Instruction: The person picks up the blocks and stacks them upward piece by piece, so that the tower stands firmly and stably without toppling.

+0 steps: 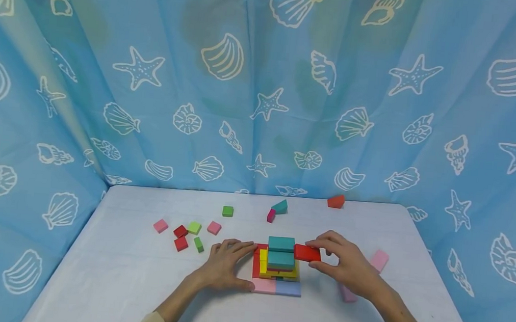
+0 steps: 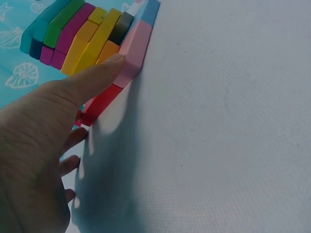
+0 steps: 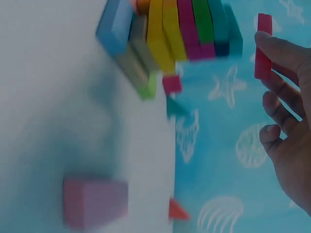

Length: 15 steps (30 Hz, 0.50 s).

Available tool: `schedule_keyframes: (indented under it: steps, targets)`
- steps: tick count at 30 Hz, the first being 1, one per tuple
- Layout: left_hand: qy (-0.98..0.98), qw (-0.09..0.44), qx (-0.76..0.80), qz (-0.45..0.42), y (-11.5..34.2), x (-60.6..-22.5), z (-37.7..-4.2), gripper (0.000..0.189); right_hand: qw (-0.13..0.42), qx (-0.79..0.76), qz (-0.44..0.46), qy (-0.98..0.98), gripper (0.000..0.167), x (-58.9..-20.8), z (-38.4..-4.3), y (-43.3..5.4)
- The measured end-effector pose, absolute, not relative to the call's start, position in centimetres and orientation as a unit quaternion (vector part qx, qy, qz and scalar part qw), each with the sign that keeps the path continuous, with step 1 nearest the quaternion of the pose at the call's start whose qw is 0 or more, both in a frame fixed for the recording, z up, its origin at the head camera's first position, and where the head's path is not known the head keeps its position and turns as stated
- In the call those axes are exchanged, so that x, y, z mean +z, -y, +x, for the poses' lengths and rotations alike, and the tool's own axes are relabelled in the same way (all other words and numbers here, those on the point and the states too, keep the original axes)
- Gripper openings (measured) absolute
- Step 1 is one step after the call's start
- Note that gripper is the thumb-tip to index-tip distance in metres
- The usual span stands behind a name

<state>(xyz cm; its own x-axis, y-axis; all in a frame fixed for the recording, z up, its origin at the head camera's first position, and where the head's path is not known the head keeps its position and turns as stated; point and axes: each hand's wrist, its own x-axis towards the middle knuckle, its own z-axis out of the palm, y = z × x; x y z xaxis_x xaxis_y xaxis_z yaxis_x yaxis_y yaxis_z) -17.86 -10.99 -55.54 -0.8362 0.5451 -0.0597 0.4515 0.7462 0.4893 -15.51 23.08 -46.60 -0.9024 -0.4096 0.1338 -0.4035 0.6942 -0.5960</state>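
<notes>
A stepped stack of coloured wooden blocks [image 1: 280,259] stands on the white table, with yellow layers in the middle and teal blocks on top. My right hand [image 1: 346,261] pinches a flat red block [image 1: 307,253] between thumb and fingers, just right of the teal top. In the right wrist view that red block [image 3: 263,46] is held up beside the stack's upper end. My left hand [image 1: 228,265] lies along the stack's left side, fingers extended. Its thumb rests at the pink bottom block [image 2: 136,53], and its other fingertips are near the red bottom block [image 2: 101,104].
Small red, pink and green blocks [image 1: 181,244] lie scattered left of the stack. Behind it are a teal block [image 1: 280,207], a magenta block [image 1: 271,215] and an orange-red block [image 1: 336,201]. Pink blocks [image 1: 379,260] lie by the right forearm. A blue shell-patterned curtain [image 1: 260,130] hangs behind the table.
</notes>
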Motion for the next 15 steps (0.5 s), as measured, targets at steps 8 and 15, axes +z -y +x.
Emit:
schedule_keyframes:
  steps: [8,15]
  targets:
    - [-0.932,0.103,0.228,0.262,10.9,-55.7,-18.0,0.099,-0.008,-0.269,-0.264,-0.926,0.041,-46.1,-15.2,-20.1]
    - [-0.932,0.104,0.227,0.262,11.0,-55.9,-17.9,0.099,-0.030,-0.226,-0.289,-0.930,0.039,-46.7,-15.2,-19.3]
